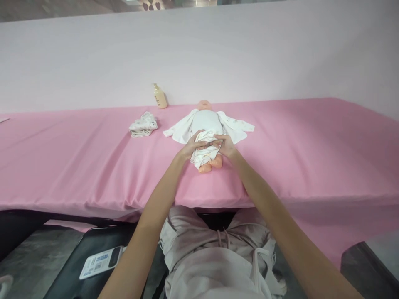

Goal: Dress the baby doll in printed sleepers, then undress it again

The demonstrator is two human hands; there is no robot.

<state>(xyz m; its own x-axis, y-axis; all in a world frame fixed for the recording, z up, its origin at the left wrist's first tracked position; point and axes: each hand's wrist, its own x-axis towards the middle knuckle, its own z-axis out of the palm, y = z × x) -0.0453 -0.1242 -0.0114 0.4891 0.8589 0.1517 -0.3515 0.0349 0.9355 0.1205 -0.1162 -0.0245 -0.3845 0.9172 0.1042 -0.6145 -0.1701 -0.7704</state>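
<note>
A baby doll (204, 105) lies on its back on the pink table (296, 141), head away from me, its orange feet towards me. It wears a white nappy over the belly and lies on an open white jacket (237, 126). White patterned trousers (202, 154) are bunched around the doll's legs. My left hand (193, 145) grips the left side of the trousers' waistband, fingers curled. My right hand (225, 145) grips the right side of the waistband in the same way.
A folded white cloth (143, 124) lies left of the doll. A cream bottle (160, 96) stands behind it against the pink wall. Below the table edge are my lap and a phone (99, 261) on a dark surface.
</note>
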